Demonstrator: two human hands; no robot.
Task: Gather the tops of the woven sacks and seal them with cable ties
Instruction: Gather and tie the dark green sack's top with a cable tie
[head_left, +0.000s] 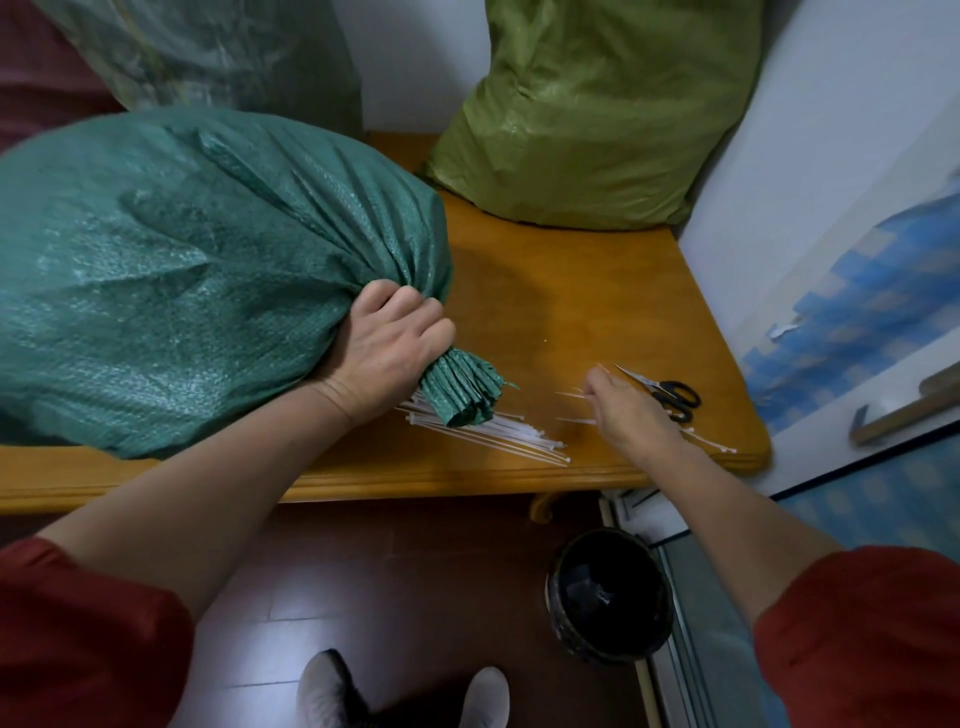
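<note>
The teal woven sack (182, 270) lay on its side on the wooden table (597, 291), stuffed full, its mouth pointing toward the table's near edge. The left hand (387, 353) was clamped right round the gathered neck (462, 389). Its fingers and thumb curled tight and the knuckles were up. The pleated top of the sack fanned out just past the thumb side of the fist.

That frill hung over a heap of white cable ties (498, 439), which spread flat on the table and ran partly under the wrist. Over to the right, the right hand (623, 410) hovered low above the table. Its fingers were drawn together in a pinch on a few of the thin ties, whose tips poked out to the left of the fingertips. It was blurred, so the count was unclear. More ties trailed out beneath that wrist. Black-handled scissors (670, 397) lay just beyond the knuckles, blades pointing left.

An olive sack (587, 114) stood at the back of the table and a paler green sack (208, 47) stood behind the teal one. Down on the floor sat a round black bin (558, 587) with a dark liner, its contents too dim to make out.
</note>
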